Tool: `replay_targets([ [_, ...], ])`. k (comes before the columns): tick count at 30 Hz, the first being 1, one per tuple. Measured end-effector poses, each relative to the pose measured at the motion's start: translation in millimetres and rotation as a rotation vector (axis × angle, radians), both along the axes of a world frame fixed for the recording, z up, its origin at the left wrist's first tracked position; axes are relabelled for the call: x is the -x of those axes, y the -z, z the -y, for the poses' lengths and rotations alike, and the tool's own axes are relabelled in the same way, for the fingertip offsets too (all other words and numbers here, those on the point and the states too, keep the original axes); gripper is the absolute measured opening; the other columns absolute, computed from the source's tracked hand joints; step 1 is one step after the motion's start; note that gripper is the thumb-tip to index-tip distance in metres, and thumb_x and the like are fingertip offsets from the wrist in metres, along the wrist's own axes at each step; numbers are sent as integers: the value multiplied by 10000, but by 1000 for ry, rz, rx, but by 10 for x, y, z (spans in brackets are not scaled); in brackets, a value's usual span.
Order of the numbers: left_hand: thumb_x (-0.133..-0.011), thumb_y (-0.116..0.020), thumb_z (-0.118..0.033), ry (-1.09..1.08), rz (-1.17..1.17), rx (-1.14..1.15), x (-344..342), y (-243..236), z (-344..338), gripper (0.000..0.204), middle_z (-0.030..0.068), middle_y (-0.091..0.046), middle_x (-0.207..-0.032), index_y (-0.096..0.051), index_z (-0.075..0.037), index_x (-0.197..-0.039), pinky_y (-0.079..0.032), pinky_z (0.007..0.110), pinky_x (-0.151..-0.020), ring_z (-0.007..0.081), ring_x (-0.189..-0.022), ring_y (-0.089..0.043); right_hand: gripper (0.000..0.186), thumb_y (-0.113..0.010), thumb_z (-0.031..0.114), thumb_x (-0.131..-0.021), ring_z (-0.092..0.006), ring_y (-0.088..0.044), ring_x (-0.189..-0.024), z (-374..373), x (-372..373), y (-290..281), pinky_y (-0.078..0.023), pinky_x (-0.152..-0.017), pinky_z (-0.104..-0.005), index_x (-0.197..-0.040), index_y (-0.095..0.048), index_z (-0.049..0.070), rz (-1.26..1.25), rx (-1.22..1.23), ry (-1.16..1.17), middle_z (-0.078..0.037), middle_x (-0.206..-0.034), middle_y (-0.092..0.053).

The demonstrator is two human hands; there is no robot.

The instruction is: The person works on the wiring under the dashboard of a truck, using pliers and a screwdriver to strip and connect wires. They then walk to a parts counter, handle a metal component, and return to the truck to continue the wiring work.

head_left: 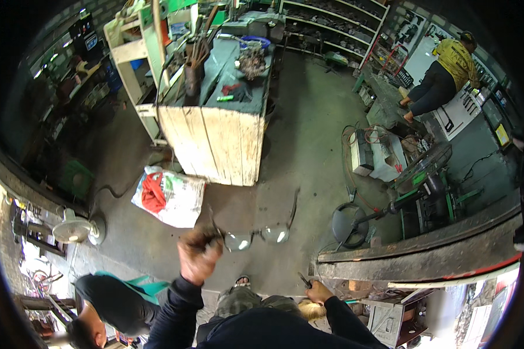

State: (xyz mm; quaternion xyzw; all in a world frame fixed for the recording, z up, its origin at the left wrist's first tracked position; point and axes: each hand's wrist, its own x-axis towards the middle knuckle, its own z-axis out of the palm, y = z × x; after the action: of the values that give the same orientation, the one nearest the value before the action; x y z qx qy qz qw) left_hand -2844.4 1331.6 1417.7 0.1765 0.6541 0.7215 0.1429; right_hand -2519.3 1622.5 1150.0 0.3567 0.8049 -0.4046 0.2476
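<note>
My left hand (199, 253) pinches a pair of dark-framed eyeglasses (256, 235) at one end, holding them up in front of me with both temples raised. Low at the right, my right hand (317, 292) is closed on a small dark object (304, 281), too small to identify. Beyond the glasses a white sack (183, 203) with red cloth (153, 192) lies on the floor.
A wooden workbench (209, 139) with metal parts stands ahead. A co-worker in yellow (451, 64) is on a bench at right; another person (119, 305) is at lower left. A fan (75, 231) stands left. A heavy beam (419, 253) borders the right, beside machinery and hoses.
</note>
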Motion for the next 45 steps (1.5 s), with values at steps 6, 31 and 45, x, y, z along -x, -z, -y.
replay_targets([
  [6, -900, -697, -75, 163, 327, 318, -15, 539, -819, 204, 56, -719, -818, -737, 76, -1032, -524, 271, -653, 101, -710, -632, 245, -668, 170, -940, -153, -609, -714, -600, 1120, -1597, -497, -667, -319, -1091, -633, -20, -579, 580, 527, -65, -813, -655],
  [31, -982, -684, -77, 222, 370, 145, 3714, 706, -6621, 278, 82, -727, -908, -684, 85, -1208, -551, 250, -663, 102, -736, -660, 151, -687, 125, -959, -173, -658, -719, -5870, 5550, -2142, -550, -659, -327, -1026, -650, -6, -907, 584, 712, -77, -859, -676],
  [45, -1018, -602, -194, 797, -155, 332, 6977, -72, -10154, 401, 220, -742, -976, -629, -32, -1384, -546, 387, -838, 269, -866, -724, 327, -710, 10, -819, -276, -679, -865, -9253, 8206, -2727, -599, -814, -453, -1131, -611, 2, -1275, 784, 781, -122, -992, -664],
])
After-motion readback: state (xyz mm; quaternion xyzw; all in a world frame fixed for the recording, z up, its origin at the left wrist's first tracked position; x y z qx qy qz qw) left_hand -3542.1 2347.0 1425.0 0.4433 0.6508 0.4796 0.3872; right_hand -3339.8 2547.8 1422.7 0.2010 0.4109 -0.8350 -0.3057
